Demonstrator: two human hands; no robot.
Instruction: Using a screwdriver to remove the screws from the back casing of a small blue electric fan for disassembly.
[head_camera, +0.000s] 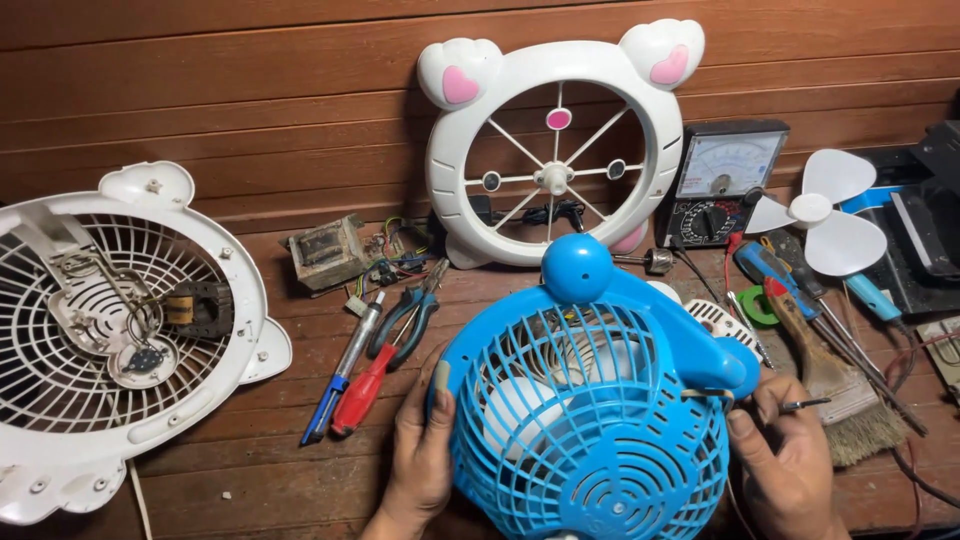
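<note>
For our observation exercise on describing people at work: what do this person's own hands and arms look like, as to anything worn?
Both hands are bare: no gloves, rings or watch show on the left hand or the right hand. The thumbnails are short and unpainted. Only the wrists enter the picture at the bottom edge, and no sleeve reaches them; the arms are out of view.

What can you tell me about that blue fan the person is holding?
The blue fan looks like glossy plastic: a round cage of thin ribs around a ringed centre, with two rounded ear-like knobs on its rim. Pale blades show behind the grille. It stands tilted on the wooden table. The left hand grips its left edge; the right hand, holding a thin dark tool, touches its right side.
</note>
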